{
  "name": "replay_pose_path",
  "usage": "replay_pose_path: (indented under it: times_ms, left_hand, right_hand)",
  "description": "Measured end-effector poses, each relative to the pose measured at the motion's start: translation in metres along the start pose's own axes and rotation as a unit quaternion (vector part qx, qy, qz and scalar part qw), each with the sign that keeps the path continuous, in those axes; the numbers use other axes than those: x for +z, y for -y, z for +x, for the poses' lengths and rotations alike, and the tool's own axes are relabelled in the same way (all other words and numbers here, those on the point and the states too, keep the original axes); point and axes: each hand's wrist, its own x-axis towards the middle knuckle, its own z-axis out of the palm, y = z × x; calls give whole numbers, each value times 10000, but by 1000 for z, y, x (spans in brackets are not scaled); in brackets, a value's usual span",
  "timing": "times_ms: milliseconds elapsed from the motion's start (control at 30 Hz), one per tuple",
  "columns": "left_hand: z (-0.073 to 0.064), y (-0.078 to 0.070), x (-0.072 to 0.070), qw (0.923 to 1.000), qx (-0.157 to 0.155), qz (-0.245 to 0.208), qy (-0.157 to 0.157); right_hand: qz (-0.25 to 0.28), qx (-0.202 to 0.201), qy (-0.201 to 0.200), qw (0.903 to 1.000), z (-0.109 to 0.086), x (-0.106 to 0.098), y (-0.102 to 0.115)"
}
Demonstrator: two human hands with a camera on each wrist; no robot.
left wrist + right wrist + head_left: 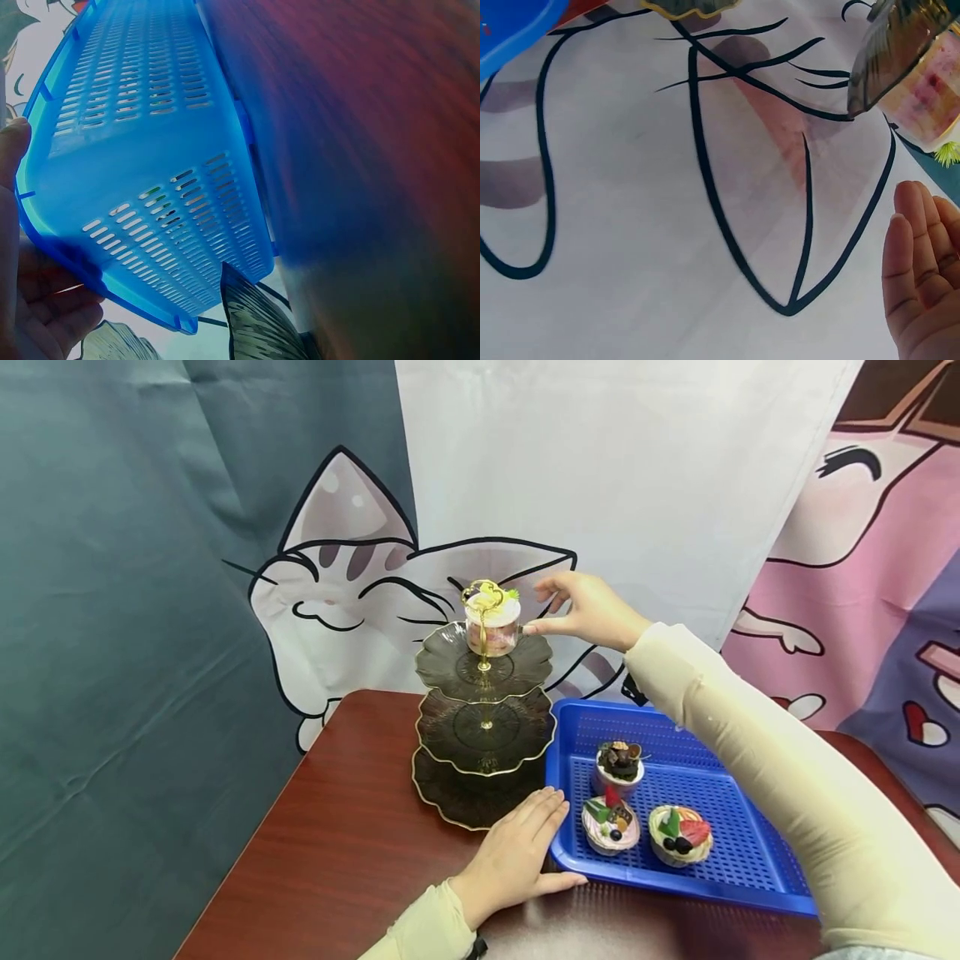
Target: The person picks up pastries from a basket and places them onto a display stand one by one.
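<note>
A clear dessert cup (492, 620) with pink layers and a cream top stands on the top tier of a three-tiered smoky cake stand (487, 732). Right of the cup is my right hand (588, 610), fingers slightly bent and thumb below. In the right wrist view that hand (926, 270) holds nothing, with a gap between it and the layered cup (926, 94). My left hand (517, 856) rests against the near left corner of a blue basket (675, 883), fingers extended along its side. The left wrist view shows those fingers (64, 300) touching the basket rim.
In the basket sit a chocolate-topped cup (619, 768), a pink-cream tart (610, 824) and a strawberry-topped tart (679, 836). The stand's gold handle (483, 635) rises in front of the dessert cup. Behind the reddish-brown table (315, 835) hangs a cartoon cat backdrop (600, 468).
</note>
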Motion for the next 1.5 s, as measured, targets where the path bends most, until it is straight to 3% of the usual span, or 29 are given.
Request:
replay_pose_path:
  times_ms: [300, 633, 1033, 1500]
  left_hand:
    - [0, 0, 2, 9999, 53, 23, -119]
    - [-1, 0, 0, 9999, -34, -73, 67]
    - [-1, 1, 0, 9999, 14, -101, -25]
    - [-1, 1, 2, 10000, 50, -67, -26]
  right_hand:
    - [91, -19, -293, 9995, -26, -3, -19]
    - [150, 17, -502, 9986, -55, 1, -38]
    - [-169, 60, -80, 9998, -97, 16, -73]
    - [65, 762, 447, 9961, -143, 36, -115]
